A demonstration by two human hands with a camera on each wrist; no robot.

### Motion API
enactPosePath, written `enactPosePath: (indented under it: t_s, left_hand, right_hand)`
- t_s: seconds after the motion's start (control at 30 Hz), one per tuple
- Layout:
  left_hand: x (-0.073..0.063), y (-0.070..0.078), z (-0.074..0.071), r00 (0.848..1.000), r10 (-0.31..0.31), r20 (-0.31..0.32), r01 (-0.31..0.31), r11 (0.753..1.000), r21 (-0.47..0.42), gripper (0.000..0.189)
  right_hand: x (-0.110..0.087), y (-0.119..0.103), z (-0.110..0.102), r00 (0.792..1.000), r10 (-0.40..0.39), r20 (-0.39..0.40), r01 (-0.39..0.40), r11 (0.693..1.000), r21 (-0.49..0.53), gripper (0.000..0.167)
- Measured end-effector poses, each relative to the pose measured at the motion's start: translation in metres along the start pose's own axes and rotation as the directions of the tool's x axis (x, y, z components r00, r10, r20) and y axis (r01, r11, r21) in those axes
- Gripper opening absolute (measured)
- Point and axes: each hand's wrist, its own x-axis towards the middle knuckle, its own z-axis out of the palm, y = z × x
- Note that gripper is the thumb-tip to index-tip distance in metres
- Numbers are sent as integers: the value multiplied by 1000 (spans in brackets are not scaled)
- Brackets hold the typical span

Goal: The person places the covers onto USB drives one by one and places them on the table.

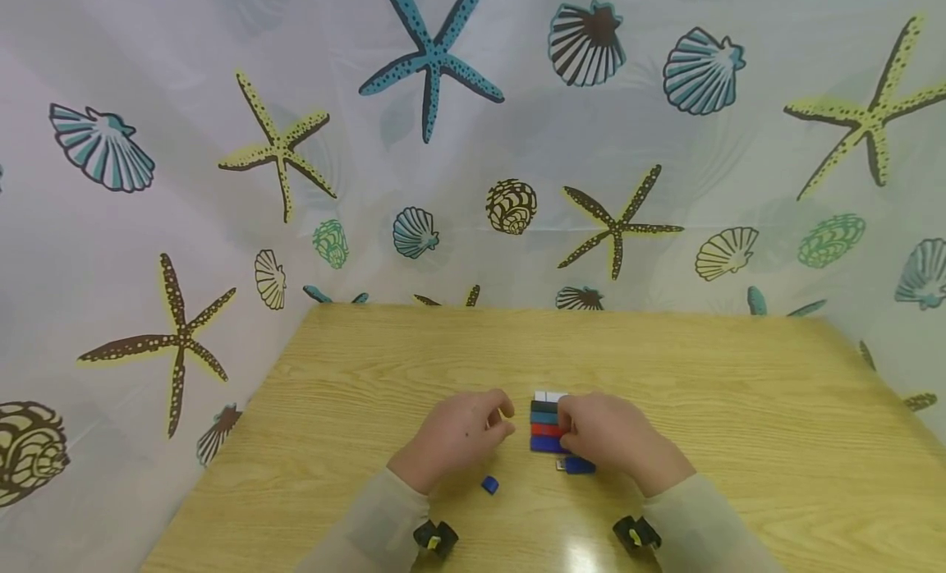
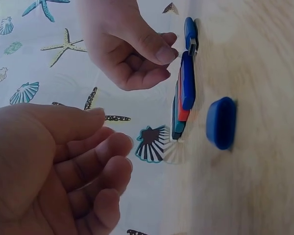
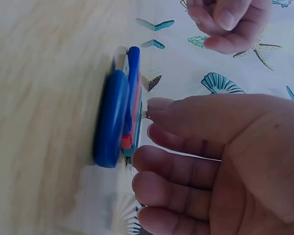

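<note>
Several USB sticks lie side by side in a row: a white one, a black one, a teal one, a red one and a blue one. Just in front lies an uncapped blue USB stick, its metal plug pointing left. My right hand hovers over the right ends of the row, fingers loosely bent, with nothing seen in its grasp. Left of the row, my left hand hangs with relaxed, curved fingers and holds nothing. A loose blue cap rests on the table below it.
The wooden table carries all of these things. A curtain printed with starfish and shells hangs behind it and along both sides. Dark bands sit on both wrists over light sleeves.
</note>
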Motion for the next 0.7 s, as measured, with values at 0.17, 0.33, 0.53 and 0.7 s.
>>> enactPosePath:
  t_s: [0.17, 0.33, 0.53, 0.7]
  left_hand:
    - [-2, -1, -2, 999, 2, 44, -6, 996, 88, 12]
    - [-7, -1, -2, 990, -10, 142, -13, 987, 158, 20]
    - [-13, 0, 0, 971, -35, 238, -4, 987, 161, 23]
    - [-16, 2, 0, 960, -38, 279, -13, 984, 180, 24]
  right_hand:
    - [-2, 1, -5, 1000, -5, 0, 5, 1000, 10, 20]
    - [-2, 2, -7, 1000, -15, 1, 15, 1000, 15, 20]
    - [-2, 3, -6, 1000, -7, 0, 7, 1000, 16, 20]
    - [-1, 4, -6, 1000, 13, 11, -13, 1000, 12, 20]
